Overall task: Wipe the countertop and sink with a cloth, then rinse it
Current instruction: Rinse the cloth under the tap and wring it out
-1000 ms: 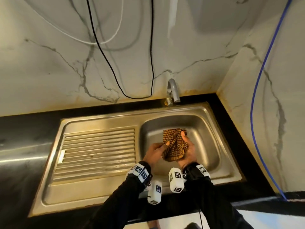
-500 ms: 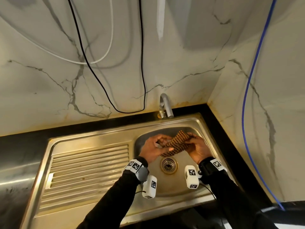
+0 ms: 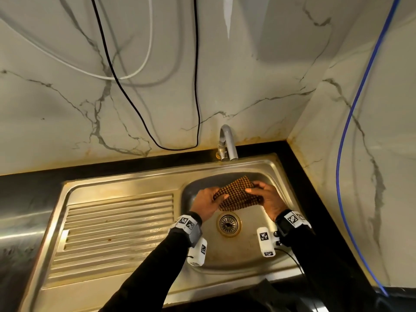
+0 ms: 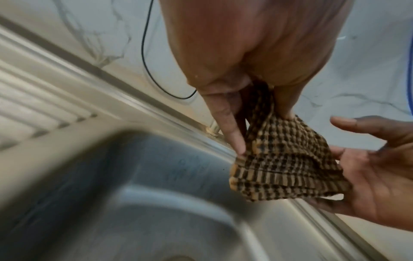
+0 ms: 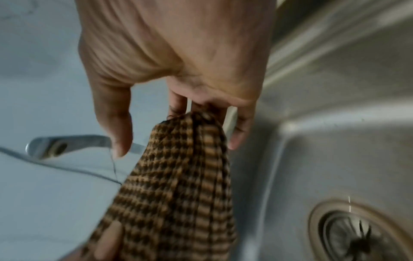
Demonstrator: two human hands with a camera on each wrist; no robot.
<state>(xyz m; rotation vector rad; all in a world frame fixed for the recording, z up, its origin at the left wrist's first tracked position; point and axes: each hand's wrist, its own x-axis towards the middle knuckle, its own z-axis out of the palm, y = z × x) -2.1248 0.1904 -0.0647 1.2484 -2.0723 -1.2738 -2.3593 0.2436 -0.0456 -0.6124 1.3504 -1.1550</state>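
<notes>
A brown-and-black checked cloth (image 3: pixel 238 195) is held over the steel sink basin (image 3: pixel 252 251), just in front of the tap (image 3: pixel 227 140). My left hand (image 3: pixel 206 204) pinches the cloth's left end between thumb and finger (image 4: pixel 225 123). My right hand (image 3: pixel 269 199) lies flat under the right end. In the left wrist view its palm (image 4: pixel 380 180) faces the cloth (image 4: pixel 283 167), fingers straight and thumb apart. In the right wrist view the cloth (image 5: pixel 178 185) hangs against the straight fingers (image 5: pixel 239 134). No stream shows at the tap spout (image 5: pixel 55 146).
The drain strainer (image 3: pixel 229 224) sits just behind my wrists. A ribbed drainboard (image 3: pixel 117 224) lies to the left, with black countertop (image 3: pixel 27 190) around the sink. Black (image 3: pixel 196 86), white (image 3: pixel 135 73) and blue (image 3: pixel 346 131) cables hang on the marble walls.
Both hands moved the cloth back toward the tap, uncovering the drain. The cloth, bunched upright between the hands a second ago, is now stretched out sideways between them.
</notes>
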